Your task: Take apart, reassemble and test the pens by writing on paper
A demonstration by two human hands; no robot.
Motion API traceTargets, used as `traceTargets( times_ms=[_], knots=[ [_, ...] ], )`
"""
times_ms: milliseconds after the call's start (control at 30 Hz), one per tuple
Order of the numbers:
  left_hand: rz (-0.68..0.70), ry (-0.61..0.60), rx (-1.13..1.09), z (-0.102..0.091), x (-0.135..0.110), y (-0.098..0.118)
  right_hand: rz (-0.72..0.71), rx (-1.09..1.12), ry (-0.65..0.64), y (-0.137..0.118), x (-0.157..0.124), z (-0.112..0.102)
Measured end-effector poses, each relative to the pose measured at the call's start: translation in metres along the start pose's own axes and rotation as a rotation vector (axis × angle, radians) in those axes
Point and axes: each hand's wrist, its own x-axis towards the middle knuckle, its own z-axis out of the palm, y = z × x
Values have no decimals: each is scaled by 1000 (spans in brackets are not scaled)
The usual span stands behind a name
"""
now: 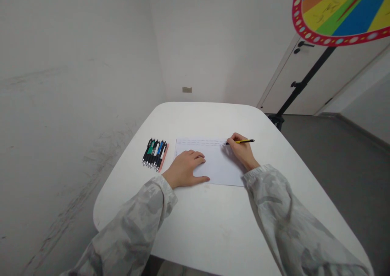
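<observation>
A white sheet of paper [217, 164] lies on the white table [213, 223], with faint lines of writing along its top edge. My right hand [242, 150] is closed around a yellow and black pen [243, 141], whose tip touches the paper near the upper right corner. My left hand [185, 168] rests flat on the paper's left side, fingers loosely stretched, holding nothing. A row of several pens [154, 153] lies on the table just left of the paper, black, green and blue ones plus a pink one at the right end.
The table stands in a corner, with a scuffed white wall on the left. A colourful prize wheel [341, 11] on a black stand [300, 85] is at the right rear, before a white door. Grey floor lies to the right.
</observation>
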Motion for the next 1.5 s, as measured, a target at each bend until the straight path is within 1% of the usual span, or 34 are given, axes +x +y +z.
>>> traceTargets(
  times_ms=[267, 767, 1200, 1500],
  knots=[
    [-3, -3, 12, 0, 0, 0, -20, -16, -50, -3, -3, 0],
    [-7, 3, 12, -2, 1, 1, -4, -12, -43, -3, -5, 1],
    [-10, -1, 5, -2, 1, 2, -43, -34, -45, -4, -4, 1],
    [-3, 2, 13, -1, 0, 1, -43, -40, -63, -2, -5, 2]
  ],
)
